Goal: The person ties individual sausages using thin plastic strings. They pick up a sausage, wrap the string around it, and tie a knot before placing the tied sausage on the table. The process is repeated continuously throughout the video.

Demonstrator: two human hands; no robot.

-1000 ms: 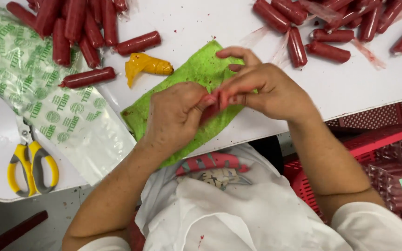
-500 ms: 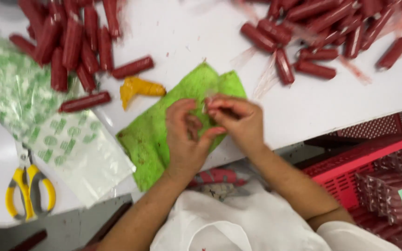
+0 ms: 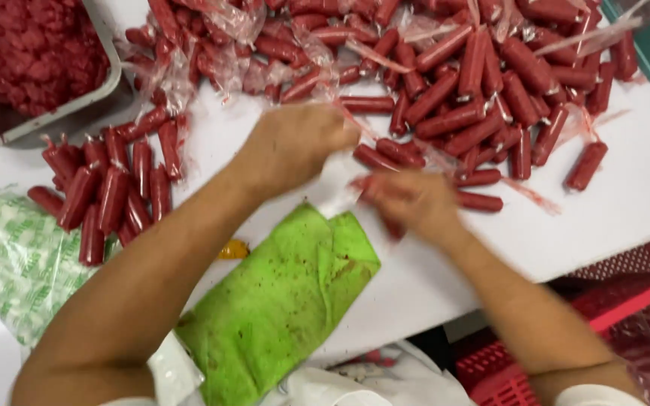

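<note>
Since the earlier frame both hands have lifted off the green cloth (image 3: 280,301) and reached up-table toward the sausage heap; the view has shifted too, bringing a metal tray (image 3: 107,83) of red mince into sight at 10 o'clock.

Left hand (image 3: 295,146): fingers curled narrow, pinching a clear plastic wrapper (image 3: 340,184) that hangs toward 5 o'clock. Right hand (image 3: 415,201): motion-blurred, fingers closed around what looks like a red sausage (image 3: 394,227) at the wrapper's lower end (grip detail cannot be told through the blur). The two hands sit just beside each other, the wrapper between them.

Outward: wrapped red sausages (image 3: 453,120) piled from 12 to 2 o'clock, a tidier row (image 3: 114,188) at 9 o'clock, printed green-and-white bags (image 3: 16,263) at 8 o'clock, a small yellow scrap (image 3: 233,249) by the cloth's edge.

Risks, as judged: thin film pinched this tightly could tear if pulled apart fast. The sausage looks greasy, so it may slip toward the table (image 3: 626,203) edge at 4 o'clock. Loose film strands nearby could snag fingers.
</note>
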